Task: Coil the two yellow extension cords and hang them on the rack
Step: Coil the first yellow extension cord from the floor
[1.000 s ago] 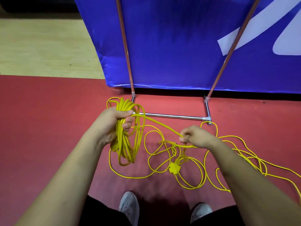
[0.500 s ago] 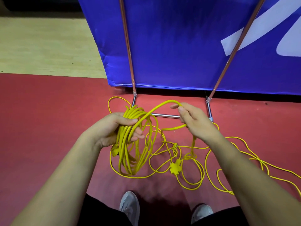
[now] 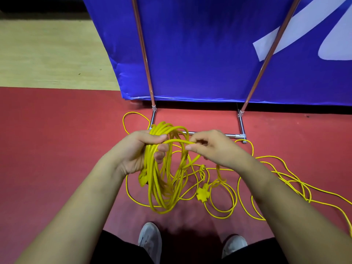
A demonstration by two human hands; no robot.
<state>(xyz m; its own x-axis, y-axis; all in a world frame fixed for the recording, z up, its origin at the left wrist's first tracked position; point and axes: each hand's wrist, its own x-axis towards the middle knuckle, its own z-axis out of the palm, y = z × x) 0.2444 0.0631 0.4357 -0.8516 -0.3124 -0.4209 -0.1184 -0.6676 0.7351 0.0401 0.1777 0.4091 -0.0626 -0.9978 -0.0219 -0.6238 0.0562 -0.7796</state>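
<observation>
We stand on a red floor (image 3: 57, 140) that meets pale wooden boards (image 3: 47, 54) at upper left. A blue banner (image 3: 209, 44) fills the top behind the metal rack (image 3: 230, 135). At centre our left hand (image 3: 137, 151) grips the yellow coil (image 3: 162, 183), and our right hand (image 3: 215, 149) pinches one strand beside it. Loose cord (image 3: 276, 178) sprawls across the floor at lower right.

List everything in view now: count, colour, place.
floor: red; pale strip upper left
rack: one, silver base, copper-coloured poles, ahead
banner: one, blue and white, behind rack
coil: one, yellow, held up at centre
plug: one, yellow, dangling at coil's left
loose cord: count unclear, yellow, tangled on floor, right
socket block: one, yellow, floor beside coil
shoes: two, grey, bottom edge
left hand: one, grips coil's top
right hand: one, pinches loose cord beside coil
</observation>
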